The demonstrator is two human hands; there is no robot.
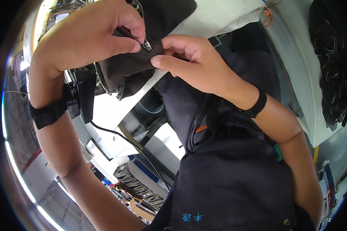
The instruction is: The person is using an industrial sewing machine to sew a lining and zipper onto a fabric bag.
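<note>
A dark fabric piece (131, 71) with metal-toothed zippers lies over the white table edge at the upper middle. My left hand (92, 34) is at the zipper slider (147, 46), its thumb and index finger closed around the small pull, which the fingertips mostly cover. On the right side of the slider, my right hand (196, 63) pinches the fabric's edge between thumb and fingers. Another stretch of zipper (100, 79) hangs along the fabric's lower left side, its teeth showing.
A white table (216, 19) runs under the fabric. Dark pieces (333, 69) hang in a bundle at the far right. A black device (84, 94) is strapped by my left wrist, with a cable (121, 134) trailing down. Stacked patterned items (137, 186) stand at lower left.
</note>
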